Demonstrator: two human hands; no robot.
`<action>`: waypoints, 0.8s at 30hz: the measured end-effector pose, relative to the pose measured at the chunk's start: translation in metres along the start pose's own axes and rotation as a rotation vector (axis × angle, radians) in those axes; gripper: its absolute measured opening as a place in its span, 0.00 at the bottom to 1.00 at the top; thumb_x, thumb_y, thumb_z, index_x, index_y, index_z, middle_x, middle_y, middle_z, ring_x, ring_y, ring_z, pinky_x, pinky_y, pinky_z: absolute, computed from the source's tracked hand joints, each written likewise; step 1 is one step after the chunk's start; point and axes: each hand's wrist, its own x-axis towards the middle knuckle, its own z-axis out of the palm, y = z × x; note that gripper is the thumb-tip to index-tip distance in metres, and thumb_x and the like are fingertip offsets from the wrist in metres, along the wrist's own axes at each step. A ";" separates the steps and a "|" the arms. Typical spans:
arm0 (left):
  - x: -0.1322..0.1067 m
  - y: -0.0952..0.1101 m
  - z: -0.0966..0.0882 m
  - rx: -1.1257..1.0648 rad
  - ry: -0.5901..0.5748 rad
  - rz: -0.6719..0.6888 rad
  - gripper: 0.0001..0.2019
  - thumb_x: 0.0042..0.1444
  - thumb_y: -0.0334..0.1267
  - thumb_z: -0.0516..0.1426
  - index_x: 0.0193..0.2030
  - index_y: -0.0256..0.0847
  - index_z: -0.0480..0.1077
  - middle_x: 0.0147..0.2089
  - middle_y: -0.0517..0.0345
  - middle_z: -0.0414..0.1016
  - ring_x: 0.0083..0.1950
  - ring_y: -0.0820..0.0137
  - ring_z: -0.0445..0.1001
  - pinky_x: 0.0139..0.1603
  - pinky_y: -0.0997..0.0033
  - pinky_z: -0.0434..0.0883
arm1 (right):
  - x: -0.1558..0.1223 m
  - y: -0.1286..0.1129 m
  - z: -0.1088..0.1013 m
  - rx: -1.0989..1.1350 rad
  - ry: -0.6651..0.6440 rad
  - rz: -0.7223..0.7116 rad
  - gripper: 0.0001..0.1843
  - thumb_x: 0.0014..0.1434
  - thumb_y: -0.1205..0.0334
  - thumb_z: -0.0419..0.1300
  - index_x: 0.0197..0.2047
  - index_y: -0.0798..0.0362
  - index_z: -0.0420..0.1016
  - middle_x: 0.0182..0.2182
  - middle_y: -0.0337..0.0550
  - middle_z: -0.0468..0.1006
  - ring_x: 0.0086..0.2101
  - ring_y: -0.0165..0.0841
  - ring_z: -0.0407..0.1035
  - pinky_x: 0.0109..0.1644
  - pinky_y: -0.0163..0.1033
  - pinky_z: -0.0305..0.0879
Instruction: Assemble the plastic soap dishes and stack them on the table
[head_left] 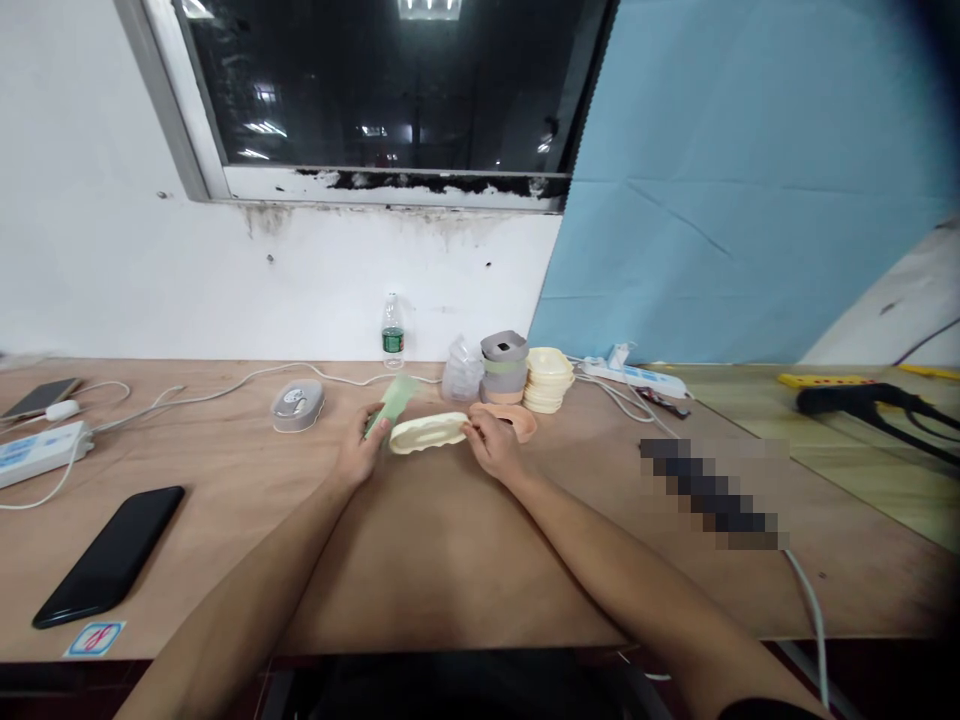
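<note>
My left hand (361,447) is closed on a thin pale green plastic piece (400,396), which is held tilted on its edge. My right hand (496,447) grips the right end of a cream, shallow plastic tray (427,432) with a wavy rim. The tray's left end comes close to my left fingers; whether they touch it I cannot tell. Just behind my right hand lies a peach-coloured plastic piece (517,420), partly hidden by the hand. Beyond it stand a stack of grey, green and peach containers (504,365) and a stack of cream trays (550,385).
A clear bag (463,372) and a bottle (392,335) stand near the wall. On the left are a round grey container (298,405), a black phone (111,555) and a power strip (41,452). Cables cross the table; another power strip (637,377) sits back right.
</note>
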 end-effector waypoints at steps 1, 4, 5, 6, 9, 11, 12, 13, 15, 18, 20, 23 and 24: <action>0.001 -0.002 -0.001 0.021 0.028 0.007 0.25 0.59 0.54 0.51 0.54 0.36 0.65 0.53 0.45 0.72 0.55 0.58 0.69 0.56 0.57 0.66 | 0.000 0.002 0.000 0.001 0.055 0.057 0.13 0.63 0.51 0.49 0.35 0.48 0.68 0.36 0.47 0.77 0.36 0.38 0.71 0.43 0.42 0.67; 0.002 -0.004 -0.002 0.079 0.054 0.024 0.24 0.59 0.54 0.52 0.54 0.37 0.65 0.53 0.46 0.71 0.55 0.59 0.68 0.57 0.58 0.65 | 0.001 0.011 -0.003 0.027 0.273 0.239 0.16 0.63 0.46 0.48 0.33 0.49 0.65 0.28 0.43 0.74 0.31 0.37 0.69 0.37 0.40 0.66; 0.002 -0.004 -0.003 0.100 0.049 0.034 0.24 0.59 0.53 0.52 0.54 0.37 0.65 0.53 0.46 0.70 0.55 0.60 0.68 0.57 0.58 0.65 | 0.004 0.014 -0.006 0.054 0.361 0.299 0.17 0.62 0.45 0.48 0.32 0.49 0.63 0.26 0.42 0.72 0.29 0.35 0.68 0.35 0.39 0.66; 0.001 -0.004 -0.002 0.121 0.041 0.050 0.24 0.59 0.53 0.52 0.54 0.38 0.65 0.53 0.47 0.70 0.55 0.60 0.68 0.57 0.58 0.65 | 0.007 0.019 -0.010 0.090 0.457 0.358 0.18 0.62 0.44 0.47 0.32 0.49 0.62 0.24 0.40 0.70 0.26 0.34 0.66 0.32 0.39 0.65; 0.000 -0.004 -0.001 0.176 -0.005 0.117 0.22 0.59 0.52 0.53 0.54 0.39 0.65 0.53 0.48 0.70 0.56 0.60 0.68 0.58 0.59 0.64 | 0.019 0.038 -0.029 0.204 0.744 0.541 0.18 0.62 0.42 0.45 0.35 0.48 0.58 0.19 0.33 0.62 0.20 0.31 0.61 0.26 0.36 0.62; -0.001 -0.003 0.000 0.212 -0.048 0.157 0.22 0.59 0.52 0.54 0.54 0.39 0.65 0.54 0.48 0.69 0.57 0.60 0.67 0.59 0.58 0.64 | 0.026 0.056 -0.046 0.237 0.901 0.654 0.19 0.62 0.41 0.42 0.36 0.48 0.57 0.18 0.31 0.59 0.17 0.30 0.59 0.23 0.36 0.60; -0.002 -0.002 0.001 0.232 -0.070 0.168 0.23 0.58 0.52 0.54 0.55 0.40 0.65 0.55 0.48 0.68 0.57 0.60 0.67 0.60 0.57 0.64 | 0.028 0.066 -0.055 0.236 0.961 0.692 0.19 0.62 0.40 0.42 0.36 0.48 0.56 0.18 0.30 0.59 0.17 0.30 0.59 0.22 0.36 0.59; -0.002 -0.001 0.001 0.250 -0.092 0.175 0.23 0.58 0.52 0.54 0.55 0.41 0.64 0.55 0.48 0.68 0.58 0.59 0.67 0.60 0.56 0.63 | 0.028 0.076 -0.063 0.229 1.011 0.721 0.19 0.62 0.41 0.42 0.36 0.48 0.56 0.18 0.31 0.59 0.17 0.30 0.60 0.21 0.36 0.60; -0.003 0.002 0.001 0.272 -0.126 0.182 0.23 0.58 0.51 0.55 0.56 0.41 0.64 0.56 0.48 0.68 0.58 0.58 0.66 0.60 0.55 0.64 | 0.029 0.095 -0.077 0.210 1.097 0.761 0.18 0.61 0.42 0.44 0.34 0.48 0.55 0.19 0.31 0.59 0.17 0.31 0.60 0.21 0.37 0.60; -0.003 0.004 0.001 0.277 -0.144 0.189 0.23 0.57 0.51 0.55 0.55 0.40 0.64 0.56 0.47 0.68 0.58 0.58 0.67 0.59 0.55 0.65 | 0.030 0.117 -0.091 0.202 1.140 0.808 0.16 0.59 0.44 0.48 0.31 0.47 0.55 0.19 0.32 0.61 0.18 0.31 0.61 0.20 0.37 0.61; -0.003 0.004 0.000 0.283 -0.142 0.191 0.23 0.57 0.51 0.55 0.55 0.40 0.65 0.55 0.47 0.68 0.57 0.58 0.67 0.59 0.55 0.65 | 0.033 0.126 -0.095 0.203 1.133 0.828 0.16 0.59 0.44 0.50 0.30 0.47 0.54 0.20 0.34 0.62 0.18 0.32 0.63 0.20 0.38 0.61; -0.003 0.001 -0.001 0.289 -0.135 0.190 0.23 0.57 0.51 0.55 0.55 0.40 0.64 0.55 0.47 0.69 0.57 0.58 0.68 0.59 0.55 0.65 | 0.041 0.133 -0.097 0.226 1.103 0.835 0.18 0.58 0.41 0.49 0.32 0.47 0.54 0.21 0.35 0.64 0.20 0.33 0.65 0.20 0.39 0.64; -0.003 0.000 -0.001 0.289 -0.133 0.189 0.23 0.58 0.51 0.55 0.55 0.40 0.64 0.55 0.47 0.68 0.57 0.58 0.67 0.59 0.55 0.65 | 0.044 0.135 -0.096 0.246 1.052 0.815 0.19 0.59 0.40 0.48 0.33 0.47 0.54 0.21 0.35 0.65 0.20 0.33 0.66 0.20 0.39 0.65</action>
